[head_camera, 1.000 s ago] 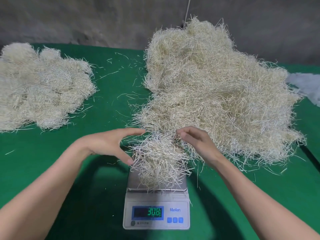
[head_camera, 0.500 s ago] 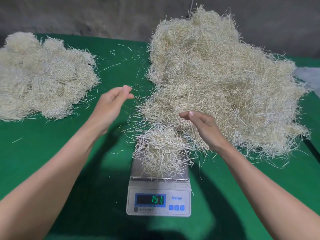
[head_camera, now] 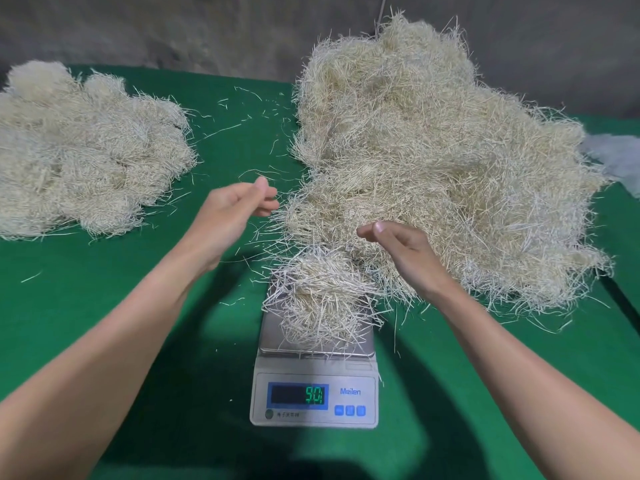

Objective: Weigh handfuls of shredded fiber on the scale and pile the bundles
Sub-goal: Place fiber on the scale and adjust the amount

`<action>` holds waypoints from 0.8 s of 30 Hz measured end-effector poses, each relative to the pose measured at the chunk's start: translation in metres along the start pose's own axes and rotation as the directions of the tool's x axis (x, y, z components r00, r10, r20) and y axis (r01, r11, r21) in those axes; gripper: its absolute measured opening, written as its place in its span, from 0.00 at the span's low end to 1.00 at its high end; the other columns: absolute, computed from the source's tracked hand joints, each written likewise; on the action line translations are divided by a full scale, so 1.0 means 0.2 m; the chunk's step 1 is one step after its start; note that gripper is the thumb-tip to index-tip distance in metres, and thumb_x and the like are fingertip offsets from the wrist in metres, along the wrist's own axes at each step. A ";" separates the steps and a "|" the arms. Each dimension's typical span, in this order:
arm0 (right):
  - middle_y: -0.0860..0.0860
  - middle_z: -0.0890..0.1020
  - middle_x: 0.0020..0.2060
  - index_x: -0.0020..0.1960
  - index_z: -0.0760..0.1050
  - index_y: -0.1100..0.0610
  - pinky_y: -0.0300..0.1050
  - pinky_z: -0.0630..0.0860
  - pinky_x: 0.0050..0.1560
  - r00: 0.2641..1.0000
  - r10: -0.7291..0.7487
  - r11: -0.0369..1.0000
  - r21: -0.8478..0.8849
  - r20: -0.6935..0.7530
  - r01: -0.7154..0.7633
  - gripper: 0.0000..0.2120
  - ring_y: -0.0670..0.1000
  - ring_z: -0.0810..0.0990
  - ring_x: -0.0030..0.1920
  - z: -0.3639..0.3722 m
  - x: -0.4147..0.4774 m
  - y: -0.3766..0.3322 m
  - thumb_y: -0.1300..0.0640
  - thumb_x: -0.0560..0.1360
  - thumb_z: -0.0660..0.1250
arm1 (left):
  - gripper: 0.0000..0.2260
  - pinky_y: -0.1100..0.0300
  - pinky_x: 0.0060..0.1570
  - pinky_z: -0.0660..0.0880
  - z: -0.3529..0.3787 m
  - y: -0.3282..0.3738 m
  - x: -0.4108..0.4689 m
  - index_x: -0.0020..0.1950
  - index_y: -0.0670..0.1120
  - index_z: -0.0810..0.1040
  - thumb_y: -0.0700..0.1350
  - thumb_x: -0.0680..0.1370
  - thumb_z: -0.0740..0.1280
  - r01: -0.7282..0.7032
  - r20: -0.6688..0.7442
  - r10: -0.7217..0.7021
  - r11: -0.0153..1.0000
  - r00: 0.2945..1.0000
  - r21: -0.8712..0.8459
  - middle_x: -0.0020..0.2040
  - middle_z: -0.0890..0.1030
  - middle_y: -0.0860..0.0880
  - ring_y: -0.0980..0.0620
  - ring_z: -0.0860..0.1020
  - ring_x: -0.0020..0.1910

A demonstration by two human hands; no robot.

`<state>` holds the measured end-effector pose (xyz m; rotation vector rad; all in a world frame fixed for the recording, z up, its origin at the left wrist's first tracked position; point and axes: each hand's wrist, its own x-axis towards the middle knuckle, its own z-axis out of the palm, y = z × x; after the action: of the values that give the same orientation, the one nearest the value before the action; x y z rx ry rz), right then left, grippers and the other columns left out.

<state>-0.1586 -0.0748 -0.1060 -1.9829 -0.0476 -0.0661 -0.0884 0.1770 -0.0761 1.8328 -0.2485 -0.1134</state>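
A handful of pale shredded fibre [head_camera: 322,299] lies on the steel pan of a small digital scale [head_camera: 313,393]. Its green display reads about 90.1. My left hand [head_camera: 235,209] hovers left of and above the pan, at the edge of the big loose fibre heap [head_camera: 433,161], fingers loosely curled and holding nothing I can see. My right hand [head_camera: 398,244] hovers over the heap's near edge, just right of the pan, with its fingers relaxed and pointing left. Neither hand touches the handful.
A lower pile of fibre bundles [head_camera: 79,150] sits at the far left of the green table [head_camera: 104,306]. Stray strands lie between the two piles. Something white [head_camera: 620,157] lies at the right edge. A grey wall runs behind the table.
Both hands lifted off the handful on the scale. The left rose up and away to the left, the right rose slightly. The display changed from 30.8 to 15.1 to about 90.1.
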 end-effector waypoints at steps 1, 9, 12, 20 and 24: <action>0.36 0.78 0.49 0.50 0.75 0.41 0.35 0.70 0.58 1.000 -0.003 1.000 -0.003 0.003 0.003 0.09 0.34 0.75 0.53 0.00 0.00 0.00 0.48 0.80 0.56 | 0.13 0.65 0.50 0.68 0.00 0.00 0.00 0.51 0.54 0.80 0.57 0.79 0.58 -0.001 -0.002 0.001 1.000 1.000 -0.006 0.47 0.84 0.56 0.61 0.81 0.47; 0.35 0.79 0.49 0.49 0.75 0.40 0.35 0.71 0.58 1.000 -0.017 1.000 0.003 0.007 0.017 0.09 0.32 0.76 0.52 0.00 0.00 0.02 0.48 0.80 0.56 | 0.12 0.62 0.54 0.69 0.02 0.00 -0.01 0.51 0.52 0.80 0.55 0.80 0.59 0.013 0.019 -0.012 1.000 1.000 -0.026 0.48 0.84 0.53 0.58 0.81 0.47; 0.37 0.79 0.50 0.49 0.76 0.40 0.37 0.71 0.58 1.000 -0.018 1.000 0.008 -0.023 0.018 0.08 0.35 0.77 0.54 -0.02 0.01 0.04 0.49 0.79 0.58 | 0.12 0.64 0.52 0.70 0.04 0.00 -0.01 0.51 0.51 0.80 0.54 0.80 0.59 0.017 0.031 -0.016 1.000 0.999 -0.025 0.48 0.84 0.52 0.57 0.82 0.47; 0.52 0.79 0.55 0.59 0.75 0.56 0.37 0.74 0.54 0.932 0.129 0.932 -0.280 -0.339 -0.231 0.13 0.50 0.78 0.55 -0.27 0.15 0.17 0.66 0.77 0.62 | 0.07 0.63 0.54 0.72 0.15 0.10 0.10 0.50 0.51 0.80 0.50 0.77 0.64 0.016 0.075 -0.015 1.000 0.997 -0.009 0.46 0.84 0.52 0.57 0.82 0.46; 0.57 0.68 0.68 0.69 0.67 0.52 0.54 0.64 0.67 0.950 0.048 0.508 -0.812 -0.308 -0.288 0.28 0.58 0.65 0.68 -0.52 0.24 0.19 0.56 0.71 0.72 | 0.06 0.65 0.49 0.73 0.27 0.20 0.20 0.47 0.52 0.80 0.50 0.77 0.64 -0.043 0.106 0.039 0.999 0.994 0.031 0.44 0.84 0.55 0.58 0.82 0.45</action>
<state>-0.1115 -0.1859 -0.0952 -2.9623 0.4390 -0.2518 -0.0654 0.1078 -0.0508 1.8555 -0.3637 -0.1784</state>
